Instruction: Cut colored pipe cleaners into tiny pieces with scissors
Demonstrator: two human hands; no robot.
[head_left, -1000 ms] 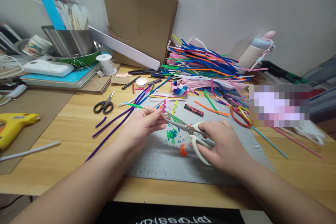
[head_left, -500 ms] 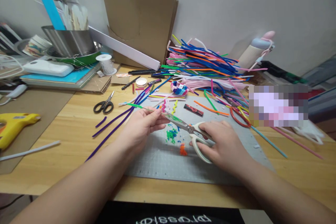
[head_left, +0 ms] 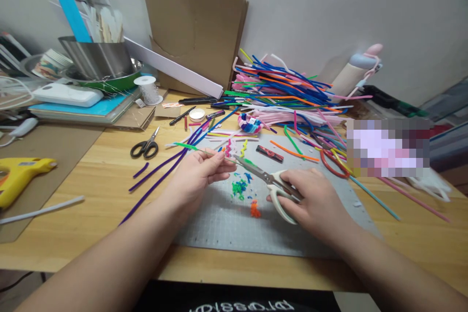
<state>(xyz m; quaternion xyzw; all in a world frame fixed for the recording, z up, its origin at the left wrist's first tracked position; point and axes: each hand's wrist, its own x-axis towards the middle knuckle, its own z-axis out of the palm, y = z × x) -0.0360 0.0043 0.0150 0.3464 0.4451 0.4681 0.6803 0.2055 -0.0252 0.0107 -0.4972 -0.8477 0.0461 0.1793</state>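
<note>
My left hand (head_left: pixel 199 175) pinches a green pipe cleaner (head_left: pixel 186 146); its fuzzy end sticks out to the left, while the stretch at my fingers looks thin and bare. My right hand (head_left: pixel 310 200) grips white-handled scissors (head_left: pixel 280 195), fingers in the loops. Their blades point left along the pipe cleaner's right part, close to my left fingertips; whether they touch it I cannot tell. Below the blades, green and blue fuzz clippings (head_left: pixel 239 188) and a small orange fuzz pile (head_left: pixel 255 208) lie on the grey cutting mat (head_left: pixel 219 229).
Black scissors (head_left: pixel 145 147) and purple pipe cleaners (head_left: pixel 157 180) lie left of the mat. A large heap of coloured pipe cleaners (head_left: pixel 288 83) is at the back. Red-handled scissors (head_left: pixel 334 165) rest at right, a yellow glue gun (head_left: pixel 25 175) at far left. Cardboard (head_left: pixel 193 34) leans on the wall.
The scissors and my right hand have shifted slightly right, and the handles are a little closer together. My left hand stays nearly where it was.
</note>
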